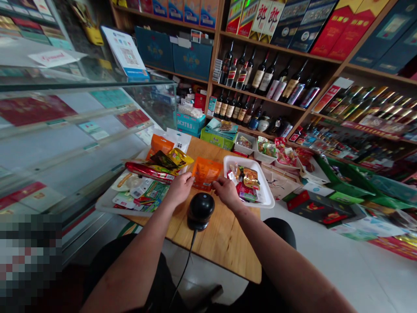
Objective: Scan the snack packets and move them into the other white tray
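An orange snack pouch (pixel 206 172) is upright between my hands, behind a black round-headed device (pixel 201 208) with a cable. My left hand (pixel 180 188) pinches the pouch's left edge. At its lower right edge, the fingers of my right hand (pixel 226 191) are closed on it. Left of my left hand lies a white tray (pixel 104 208) heaped with packaged snacks, among them a long red shiny packet (pixel 148 171) and a yellow and black bag (pixel 172 158). A smaller white tray (pixel 269 195) with several small packets stands just right of my right hand.
The wooden table (pixel 224 237) carries both trays and the device. A glass display counter (pixel 74 126) runs along the left. Snack boxes (pixel 216 138) stand beyond the table, before shelves of bottles (pixel 260 76). Cartons (pixel 321 206) sit on the floor at right.
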A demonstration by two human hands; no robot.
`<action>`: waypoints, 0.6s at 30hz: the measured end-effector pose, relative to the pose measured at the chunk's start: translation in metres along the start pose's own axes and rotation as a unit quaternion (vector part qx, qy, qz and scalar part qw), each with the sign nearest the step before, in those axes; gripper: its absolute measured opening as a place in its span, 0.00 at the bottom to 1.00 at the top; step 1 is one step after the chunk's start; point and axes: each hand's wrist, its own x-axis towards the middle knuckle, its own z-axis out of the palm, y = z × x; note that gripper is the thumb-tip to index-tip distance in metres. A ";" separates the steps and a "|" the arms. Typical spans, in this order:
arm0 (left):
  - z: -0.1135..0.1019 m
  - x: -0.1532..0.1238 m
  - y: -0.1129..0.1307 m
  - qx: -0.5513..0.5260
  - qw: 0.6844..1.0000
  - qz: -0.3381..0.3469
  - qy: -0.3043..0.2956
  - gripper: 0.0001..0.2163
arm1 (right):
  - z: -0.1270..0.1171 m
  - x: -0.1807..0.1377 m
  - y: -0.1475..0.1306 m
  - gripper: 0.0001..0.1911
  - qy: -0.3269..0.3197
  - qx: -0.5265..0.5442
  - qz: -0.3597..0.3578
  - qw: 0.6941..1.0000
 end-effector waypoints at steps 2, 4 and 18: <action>0.003 0.000 -0.004 0.011 1.000 -0.013 -0.007 0.11 | 0.001 -0.001 0.005 0.12 0.002 -0.014 -0.012 1.000; 0.005 0.000 -0.007 0.020 1.000 -0.022 -0.011 0.11 | 0.003 -0.002 0.008 0.13 -0.005 -0.018 -0.015 1.000; 0.009 0.001 -0.006 0.017 0.999 -0.010 0.034 0.04 | 0.004 -0.004 0.014 0.12 0.008 0.007 -0.005 1.000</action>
